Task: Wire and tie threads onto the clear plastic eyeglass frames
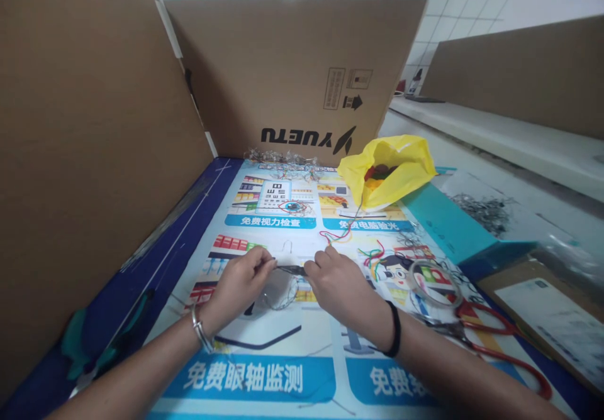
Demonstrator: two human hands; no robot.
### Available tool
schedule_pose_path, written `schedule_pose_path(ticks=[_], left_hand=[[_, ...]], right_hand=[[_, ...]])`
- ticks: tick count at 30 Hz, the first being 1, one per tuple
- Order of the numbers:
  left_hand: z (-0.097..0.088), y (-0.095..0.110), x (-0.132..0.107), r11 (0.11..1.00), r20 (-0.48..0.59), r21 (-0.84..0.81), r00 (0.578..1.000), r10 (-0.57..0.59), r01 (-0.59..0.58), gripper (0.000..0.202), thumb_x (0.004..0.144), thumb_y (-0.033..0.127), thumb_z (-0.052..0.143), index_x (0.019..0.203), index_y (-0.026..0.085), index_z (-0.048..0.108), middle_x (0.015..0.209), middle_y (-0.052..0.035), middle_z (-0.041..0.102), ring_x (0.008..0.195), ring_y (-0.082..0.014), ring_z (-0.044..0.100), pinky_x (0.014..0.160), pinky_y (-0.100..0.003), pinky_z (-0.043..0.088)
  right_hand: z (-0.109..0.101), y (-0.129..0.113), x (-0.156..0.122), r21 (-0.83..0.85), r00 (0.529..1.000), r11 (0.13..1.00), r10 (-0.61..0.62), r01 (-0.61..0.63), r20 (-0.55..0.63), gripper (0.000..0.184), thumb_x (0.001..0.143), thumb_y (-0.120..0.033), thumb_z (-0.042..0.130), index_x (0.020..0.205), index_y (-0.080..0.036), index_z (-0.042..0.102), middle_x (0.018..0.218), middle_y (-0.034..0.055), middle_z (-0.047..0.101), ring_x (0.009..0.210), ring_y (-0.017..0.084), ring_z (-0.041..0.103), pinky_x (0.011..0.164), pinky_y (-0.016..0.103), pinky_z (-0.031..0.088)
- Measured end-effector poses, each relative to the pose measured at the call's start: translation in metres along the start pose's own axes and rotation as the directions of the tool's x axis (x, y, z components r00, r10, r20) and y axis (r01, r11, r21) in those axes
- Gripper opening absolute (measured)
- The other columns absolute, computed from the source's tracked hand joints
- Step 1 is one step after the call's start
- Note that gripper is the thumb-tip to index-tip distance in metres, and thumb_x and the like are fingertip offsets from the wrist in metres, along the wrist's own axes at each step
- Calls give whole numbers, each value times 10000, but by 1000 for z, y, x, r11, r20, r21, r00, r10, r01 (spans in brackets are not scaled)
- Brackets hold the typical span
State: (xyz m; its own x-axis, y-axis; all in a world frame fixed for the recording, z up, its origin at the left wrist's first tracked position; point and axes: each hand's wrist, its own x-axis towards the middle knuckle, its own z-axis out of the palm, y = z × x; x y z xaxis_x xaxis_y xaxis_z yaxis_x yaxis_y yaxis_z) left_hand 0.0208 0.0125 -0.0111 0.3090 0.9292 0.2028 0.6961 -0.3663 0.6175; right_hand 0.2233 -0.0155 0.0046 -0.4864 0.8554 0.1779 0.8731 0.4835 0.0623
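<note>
Both my hands meet over the middle of the printed sheet. My left hand (244,283) is closed, thumb and forefinger pinched at the left end of a dark, slender, tapered piece (290,270). My right hand (337,283) is closed around the thicker right end of it. Its exact kind is hidden by the fingers. Beneath the hands lies a thin loop of wire (282,303). Red, yellow and green thread (337,236) runs from the yellow bag (415,181) down to the top of my right hand; whether the fingers grip it I cannot tell.
Red-handled scissors (491,329) and a clear tape roll (436,285) lie to the right, near coloured threads (375,255). A blurred green-handled tool (78,344) is at left. Wire tangles (287,161) line the back cardboard wall (283,61). Dark wire pieces (484,212) lie right.
</note>
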Motion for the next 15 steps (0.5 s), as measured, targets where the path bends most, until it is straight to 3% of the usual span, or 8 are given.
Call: schedule_pose_path(ticks=[15], left_hand=[[-1, 2, 2, 997, 26, -64, 999, -42, 44, 160, 824, 325, 441, 743, 196, 486, 628, 32, 551, 573, -120, 510, 535, -223, 354]], right_hand=[[-8, 12, 5, 49, 996, 999, -22, 18, 87, 128, 856, -272, 494, 857, -180, 584, 851, 62, 586, 874, 192, 493, 715, 276, 363]])
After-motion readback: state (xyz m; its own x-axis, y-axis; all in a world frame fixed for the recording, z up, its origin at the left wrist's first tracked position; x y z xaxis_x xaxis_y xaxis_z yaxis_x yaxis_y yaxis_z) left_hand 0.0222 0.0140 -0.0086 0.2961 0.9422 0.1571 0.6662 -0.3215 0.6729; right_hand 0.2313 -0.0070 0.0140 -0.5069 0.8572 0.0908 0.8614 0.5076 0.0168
